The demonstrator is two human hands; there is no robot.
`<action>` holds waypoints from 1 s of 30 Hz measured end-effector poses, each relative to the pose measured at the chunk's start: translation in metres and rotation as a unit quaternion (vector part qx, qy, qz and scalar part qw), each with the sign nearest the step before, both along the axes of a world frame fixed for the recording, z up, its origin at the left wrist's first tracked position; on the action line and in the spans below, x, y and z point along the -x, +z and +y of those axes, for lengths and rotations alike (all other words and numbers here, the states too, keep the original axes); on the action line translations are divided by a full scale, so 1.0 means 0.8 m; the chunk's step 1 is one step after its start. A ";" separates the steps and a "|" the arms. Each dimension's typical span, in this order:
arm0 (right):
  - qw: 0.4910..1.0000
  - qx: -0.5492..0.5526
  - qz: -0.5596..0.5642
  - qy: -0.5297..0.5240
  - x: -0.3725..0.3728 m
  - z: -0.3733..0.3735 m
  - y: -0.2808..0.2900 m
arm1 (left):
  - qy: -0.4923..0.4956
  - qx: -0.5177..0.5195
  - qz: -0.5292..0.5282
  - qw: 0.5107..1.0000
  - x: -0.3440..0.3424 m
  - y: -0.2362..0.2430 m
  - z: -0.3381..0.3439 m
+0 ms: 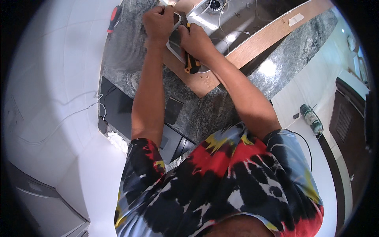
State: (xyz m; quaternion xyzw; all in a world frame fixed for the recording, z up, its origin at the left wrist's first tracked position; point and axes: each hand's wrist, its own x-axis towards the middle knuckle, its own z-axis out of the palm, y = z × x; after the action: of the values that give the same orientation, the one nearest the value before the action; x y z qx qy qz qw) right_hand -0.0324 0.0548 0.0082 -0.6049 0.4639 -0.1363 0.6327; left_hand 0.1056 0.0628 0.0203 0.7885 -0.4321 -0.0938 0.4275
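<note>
Where both hands work at the far end of the counter, the items, largest first, are these. Stone countertop (304,45), grey and mottled, beneath and around both hands. Wooden panel (256,43), bare on its upper face, extending from below the hands up and away to the right. Dark glossy surface (272,12), beyond and right of the right hand, bearing a round slotted fitting (215,5). Right hand (197,42): closed in a fist on a yellow-and-black cutter (191,65), whose butt protrudes below it. Left hand (159,25): fingers curled in, fingertips at the upper edge; whether they pinch anything cannot be told. White strip (170,46), curving between the hands and down past the cutter, apparently unsecured. Red-and-black screwdriver (114,19), left of the left hand, unused. Thin pale strands (241,31), right of the right hand, possibly trimmings. Status, by judgement: some cutting done; strip fitting and clearing up outstanding.
</note>
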 end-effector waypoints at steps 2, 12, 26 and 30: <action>0.998 -0.041 -0.048 0.014 0.007 -0.007 -0.008 | 0.002 0.006 -0.021 1.000 0.000 -0.001 -0.002; 0.950 -0.274 -0.133 0.062 0.054 -0.048 0.033 | -0.045 -0.151 -0.071 0.985 -0.028 0.006 0.000; 0.977 -0.176 -0.122 -0.011 0.057 -0.049 0.016 | 0.017 -0.470 -0.256 0.845 0.032 0.101 0.050; 0.977 -0.162 -0.138 0.017 0.057 -0.049 0.021 | -0.025 -0.525 -0.293 0.799 -0.045 0.136 0.099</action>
State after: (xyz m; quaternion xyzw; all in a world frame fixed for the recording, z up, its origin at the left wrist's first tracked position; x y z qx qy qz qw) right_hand -0.0784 0.0152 0.0247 -0.4771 0.3780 -0.1308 0.7825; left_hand 0.1415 0.1416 0.1294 0.8708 -0.4410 -0.0818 -0.2013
